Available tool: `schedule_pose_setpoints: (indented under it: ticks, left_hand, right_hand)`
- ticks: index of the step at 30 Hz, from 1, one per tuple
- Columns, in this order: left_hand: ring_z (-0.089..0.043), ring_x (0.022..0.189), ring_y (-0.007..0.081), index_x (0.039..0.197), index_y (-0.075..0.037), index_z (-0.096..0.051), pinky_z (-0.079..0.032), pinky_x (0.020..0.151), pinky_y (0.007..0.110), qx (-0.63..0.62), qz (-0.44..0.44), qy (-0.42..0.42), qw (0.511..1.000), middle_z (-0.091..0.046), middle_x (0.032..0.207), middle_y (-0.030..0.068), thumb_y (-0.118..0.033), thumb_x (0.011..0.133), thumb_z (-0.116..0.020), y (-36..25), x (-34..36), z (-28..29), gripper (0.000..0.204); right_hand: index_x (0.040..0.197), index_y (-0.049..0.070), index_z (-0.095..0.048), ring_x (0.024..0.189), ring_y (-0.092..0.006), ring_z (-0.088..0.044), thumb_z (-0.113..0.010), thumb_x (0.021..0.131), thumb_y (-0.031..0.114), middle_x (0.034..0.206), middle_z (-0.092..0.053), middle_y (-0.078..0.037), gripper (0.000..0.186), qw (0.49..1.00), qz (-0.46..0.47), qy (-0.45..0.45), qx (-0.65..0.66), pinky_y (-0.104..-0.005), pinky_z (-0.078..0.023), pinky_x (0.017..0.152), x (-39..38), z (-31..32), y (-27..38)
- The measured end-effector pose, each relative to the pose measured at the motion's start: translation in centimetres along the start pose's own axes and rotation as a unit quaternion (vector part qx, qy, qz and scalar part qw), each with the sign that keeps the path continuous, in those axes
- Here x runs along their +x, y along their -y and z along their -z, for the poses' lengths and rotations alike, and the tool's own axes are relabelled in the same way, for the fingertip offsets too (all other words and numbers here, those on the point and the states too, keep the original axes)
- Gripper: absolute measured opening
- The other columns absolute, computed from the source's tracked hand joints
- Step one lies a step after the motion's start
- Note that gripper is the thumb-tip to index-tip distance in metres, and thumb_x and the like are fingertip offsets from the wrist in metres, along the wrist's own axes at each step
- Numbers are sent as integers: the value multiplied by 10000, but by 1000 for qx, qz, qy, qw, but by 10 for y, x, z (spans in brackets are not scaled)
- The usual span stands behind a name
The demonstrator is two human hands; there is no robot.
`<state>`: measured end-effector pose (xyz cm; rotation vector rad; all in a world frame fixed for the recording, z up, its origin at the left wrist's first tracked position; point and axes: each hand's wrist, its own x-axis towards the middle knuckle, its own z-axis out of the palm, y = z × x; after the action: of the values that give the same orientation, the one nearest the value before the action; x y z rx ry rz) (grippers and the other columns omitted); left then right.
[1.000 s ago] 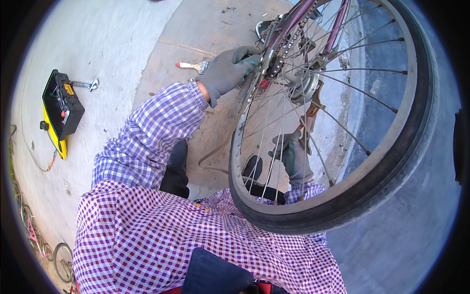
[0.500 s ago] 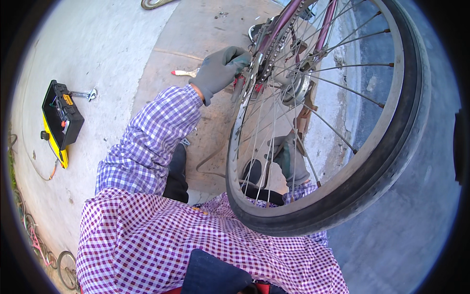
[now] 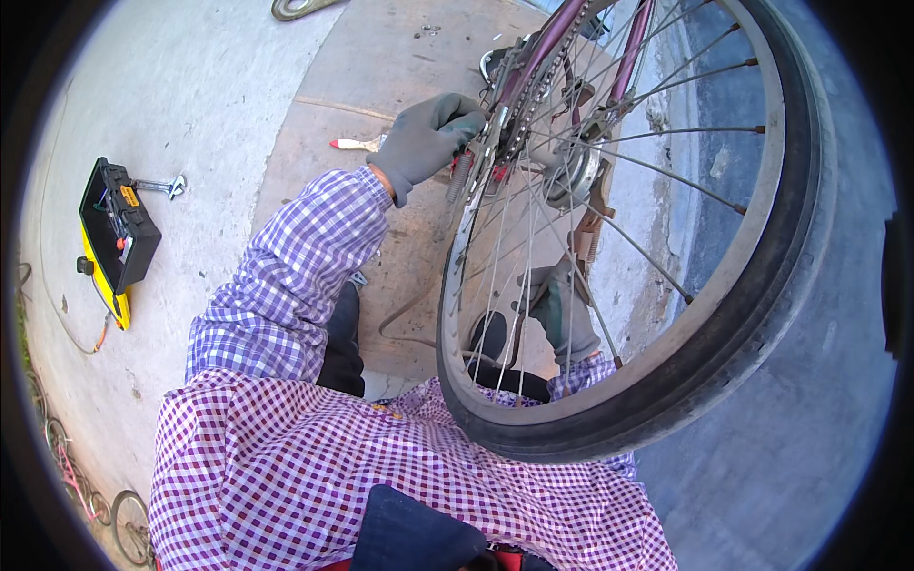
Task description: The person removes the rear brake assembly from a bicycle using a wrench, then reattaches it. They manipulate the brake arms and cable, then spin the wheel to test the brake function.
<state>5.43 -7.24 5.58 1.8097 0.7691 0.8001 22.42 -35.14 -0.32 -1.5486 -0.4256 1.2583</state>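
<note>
A bicycle wheel [image 3: 657,423] with a black tyre and wire spokes stands tilted in front of me, on a purple frame [image 3: 546,48]. My left hand [image 3: 428,141], in a grey glove, is closed in a pinch at the wheel's left side, beside the chain [image 3: 522,124] and just above a coil spring [image 3: 461,174]. What its fingertips hold is hidden. Beyond the spokes, low down, is my right hand [image 3: 564,309], also gloved, its fingers curled. Spokes cross in front of it, and whatever is in its grasp cannot be made out. The hub [image 3: 574,181] lies between both hands.
A paintbrush [image 3: 354,145] lies on the floor by my left wrist. Farther left, a black and yellow toolbox [image 3: 143,233] lies open with tools in it, an adjustable wrench [image 3: 162,186] beside it. Bicycles [image 3: 130,523] line the lower left edge.
The view has shifted very slightly. Both hands keep their places on either side of the wheel, and the wheel shows no clear turn.
</note>
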Motion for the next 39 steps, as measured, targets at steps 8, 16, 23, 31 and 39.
schedule_pose_setpoints:
  ticks: [8, 16, 23, 31, 39]
  left_hand:
    - [-638, 848, 149, 1196, -22, -695, -536, 759, 332, 4, -1, -21, 1000, -713, 986, 96, -385, 1031, -594, 1, 0, -1, 411]
    - [-614, 818, 145, 1168, -14, -697, -522, 729, 321, 105, 74, 14, 992, -695, 954, 79, -413, 1025, -607, 1, 5, 0, 433]
    - [-610, 809, 134, 1118, -8, -692, -505, 692, 306, -32, 38, 5, 999, -683, 927, 77, -466, 1012, -600, -1, -6, -1, 479]
    - [-627, 781, 143, 1117, -4, -704, -500, 630, 310, 70, 162, 31, 984, -654, 803, 77, -565, 1007, -556, -6, 10, 5, 591]
    - [-612, 800, 83, 1238, -41, -694, -500, 662, 260, -144, 19, 5, 989, -664, 940, 36, -392, 1043, -584, 4, -7, 7, 416]
  right_hand:
    - [1138, -28, -635, 792, -202, -675, -527, 1005, 638, 1012, -691, -146, 688, 999, -6, 1, 54, -427, -637, 784, -1, 6, -6]
    - [1133, -27, -625, 796, -216, -683, -565, 1000, 616, 984, -683, -140, 659, 998, -8, 28, 64, -420, -635, 800, -7, 3, 1]
    - [1153, -42, -619, 799, -223, -683, -564, 1003, 609, 987, -673, -149, 670, 998, -1, 22, 62, -409, -638, 795, -7, 1, 2]
    - [1147, -44, -620, 803, -223, -684, -558, 1007, 606, 997, -669, -150, 667, 998, 0, 20, 62, -414, -640, 806, -9, -2, 5]
    - [1141, -45, -621, 806, -224, -684, -552, 1011, 602, 1006, -664, -152, 664, 998, 10, 22, 52, -419, -642, 817, -8, -6, 6]
